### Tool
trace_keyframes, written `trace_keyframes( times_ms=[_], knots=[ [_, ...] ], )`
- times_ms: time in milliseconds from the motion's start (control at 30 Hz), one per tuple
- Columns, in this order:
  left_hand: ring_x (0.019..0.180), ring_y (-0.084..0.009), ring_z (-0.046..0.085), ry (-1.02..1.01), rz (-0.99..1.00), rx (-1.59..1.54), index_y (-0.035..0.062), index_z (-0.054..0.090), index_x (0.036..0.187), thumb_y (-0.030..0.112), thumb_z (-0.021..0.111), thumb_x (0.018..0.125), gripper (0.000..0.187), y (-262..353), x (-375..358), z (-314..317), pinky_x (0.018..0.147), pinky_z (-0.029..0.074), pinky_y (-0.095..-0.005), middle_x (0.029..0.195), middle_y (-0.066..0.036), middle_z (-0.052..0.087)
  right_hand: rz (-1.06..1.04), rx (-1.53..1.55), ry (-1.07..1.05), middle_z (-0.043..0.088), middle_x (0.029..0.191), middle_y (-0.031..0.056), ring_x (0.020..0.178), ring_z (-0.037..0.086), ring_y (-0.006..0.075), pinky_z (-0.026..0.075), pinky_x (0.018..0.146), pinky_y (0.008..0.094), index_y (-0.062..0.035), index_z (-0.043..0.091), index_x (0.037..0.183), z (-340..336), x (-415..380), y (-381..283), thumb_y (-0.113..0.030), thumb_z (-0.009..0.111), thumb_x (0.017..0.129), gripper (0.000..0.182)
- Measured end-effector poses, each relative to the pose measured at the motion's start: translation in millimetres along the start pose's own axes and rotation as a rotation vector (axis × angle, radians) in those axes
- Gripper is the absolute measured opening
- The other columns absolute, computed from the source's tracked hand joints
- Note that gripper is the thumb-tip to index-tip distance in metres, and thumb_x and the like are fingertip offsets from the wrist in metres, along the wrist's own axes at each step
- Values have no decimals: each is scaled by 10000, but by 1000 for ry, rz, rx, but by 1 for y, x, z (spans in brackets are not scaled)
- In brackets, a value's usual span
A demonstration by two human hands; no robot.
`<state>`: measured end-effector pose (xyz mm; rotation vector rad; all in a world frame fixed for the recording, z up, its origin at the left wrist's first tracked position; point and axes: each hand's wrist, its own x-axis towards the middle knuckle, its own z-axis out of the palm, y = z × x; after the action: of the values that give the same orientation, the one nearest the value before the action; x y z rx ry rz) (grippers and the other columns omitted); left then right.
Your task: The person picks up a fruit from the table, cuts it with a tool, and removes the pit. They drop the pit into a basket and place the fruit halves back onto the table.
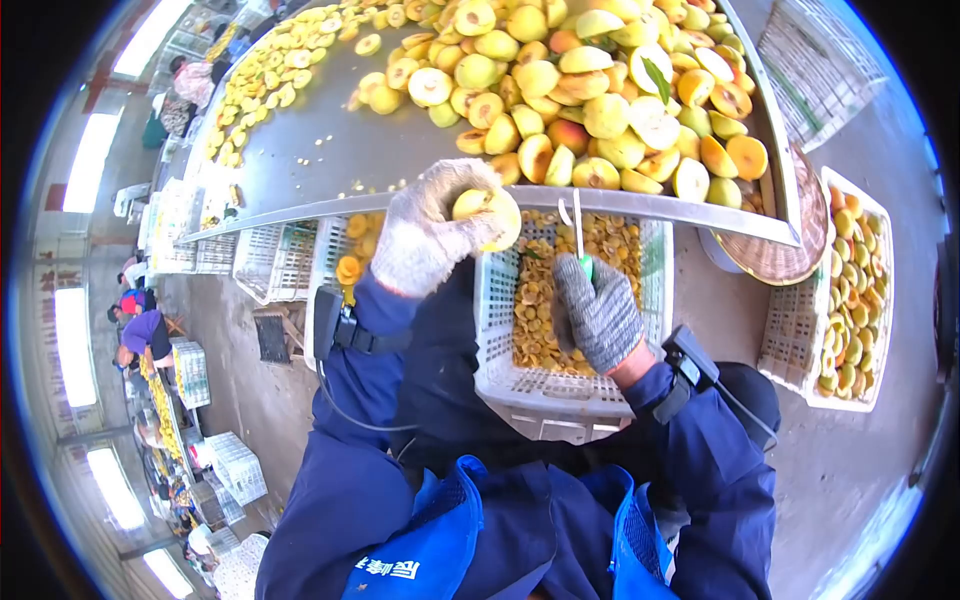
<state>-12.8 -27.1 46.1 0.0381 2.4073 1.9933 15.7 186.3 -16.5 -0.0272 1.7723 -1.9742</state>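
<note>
My left hand [432,225], in a whitish glove, is closed around a yellow fruit half [487,218] just in front of the metal table's edge [650,203]. In my right hand [600,312], in a grey knitted glove, is a tool [577,225] with a green handle and a thin metal end that points at the table. Below it stands a white crate [495,345] with many yellow-orange pieces [550,335]. Whole and halved yellow fruits [605,115] are piled on the table beyond my hands.
A round woven basket [790,235] lies to the right, beside a white crate of fruit [853,300]. More white crates [275,262] stand at the left under the table. People [146,332] are at another line of fruit farther left.
</note>
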Motion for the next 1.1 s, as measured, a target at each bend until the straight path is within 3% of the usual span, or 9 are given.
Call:
trace_keyframes(
  times_ms=[167,233,300,333,367,400,900,1033,1100],
  knots=[
    [948,-121,621,-164,16,-11,43,617,1050,5,747,799,285,-15,-3,36,828,536,-306,1009,-35,658,121,152,5,553,566,76,506,562,184,442,474,333,-22,630,855,-9,3,-16,-286,599,982,294],
    [952,-123,620,-207,79,119,38,615,1052,3,745,791,294,-22,-4,38,836,527,-309,1007,-39,662,-4,-13,21,587,645,109,566,596,242,466,501,368,-24,624,921,-10,9,-6,-194,634,918,170],
    [945,-176,646,-245,94,260,41,611,1033,19,746,776,290,-16,2,41,861,515,-325,1000,-67,671,19,-15,-34,592,830,183,730,596,389,487,586,484,-14,576,1080,-16,17,33,-62,640,698,390],
    [957,-178,645,-239,186,360,44,602,1023,30,716,800,251,-11,7,42,874,511,-331,1007,-72,677,-181,-176,27,599,739,124,624,600,295,471,518,419,-31,592,1030,-16,18,39,-101,656,820,230],
    [968,-180,644,-224,267,455,48,593,1013,41,687,824,211,-10,8,41,888,506,-336,1013,-78,683,151,306,101,568,619,47,496,558,179,434,443,338,-62,594,932,-4,14,1,-229,644,944,175],
    [968,-238,654,-197,206,412,56,598,1019,48,716,801,248,-11,7,43,873,512,-351,1003,-95,672,106,296,90,523,541,-7,420,502,100,390,393,282,-88,575,846,-2,12,-4,-351,601,992,302],
    [960,-214,672,-297,199,218,52,580,906,32,729,835,166,-20,-3,45,848,534,-343,1081,-115,696,165,324,82,557,545,57,400,530,166,413,381,306,-65,572,869,3,9,9,-377,524,1025,352],
    [953,-160,624,-284,206,-15,33,645,1067,51,660,928,141,-27,-5,46,814,514,-283,1152,-122,662,73,291,77,564,541,63,395,525,163,404,378,301,-50,582,876,-1,12,5,-391,501,1033,384],
    [953,-149,611,-148,-63,-493,38,647,1109,106,643,947,175,-23,-5,52,836,494,-265,1186,-102,654,32,162,108,561,534,59,395,527,162,399,375,295,-47,584,877,0,14,3,-399,495,1034,396]
  ],
)
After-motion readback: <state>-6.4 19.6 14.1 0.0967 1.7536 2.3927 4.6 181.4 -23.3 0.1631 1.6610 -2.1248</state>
